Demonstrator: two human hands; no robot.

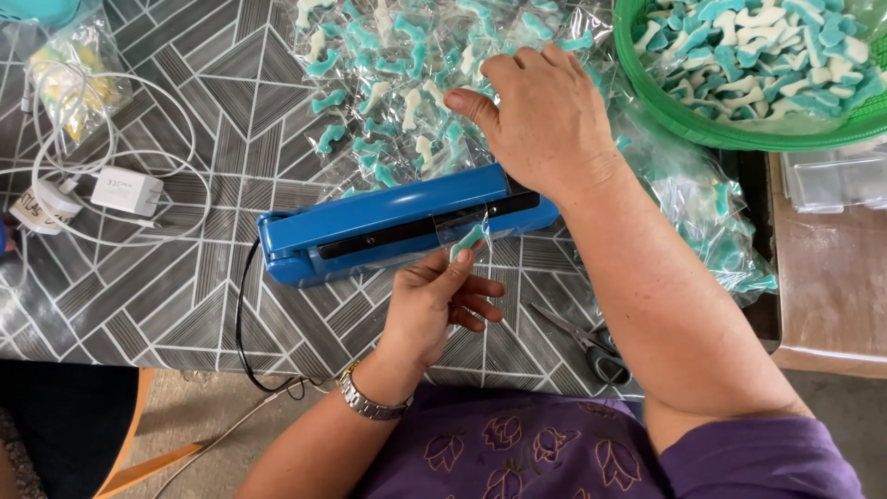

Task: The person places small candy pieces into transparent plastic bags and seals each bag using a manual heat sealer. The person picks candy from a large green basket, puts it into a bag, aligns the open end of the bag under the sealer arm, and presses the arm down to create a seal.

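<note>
Right hand: the right hand lies palm down on the back end of the blue heat sealer, fingers curled loosely over the pile of clear sweet packets behind it; it closes on nothing that shows.
Right arm: the forearm runs from the lower right corner of the view up and across the sealer's right end, in a purple sleeve.
Left hand: the left hand rises from the near edge of the counter, wrist bent, a metal watch on it; thumb and forefinger pinch a small clear packet holding a teal sweet.
Packet: it lies across the sealer's black bar near the right end, by the front edge.
Sealer: it lies slantwise mid-counter, its black cord dropping over the near edge.
Scissors: the scissors lie near the counter's near edge, partly under the right forearm.
Basket: a green basket of teal and white sweets sits at the far right corner, cut off by the frame.
Charger: a white charger and cables lie toward the left edge.
Hard to tell: whether the sealer's arm is pressed fully down; the right palm hides it.
</note>
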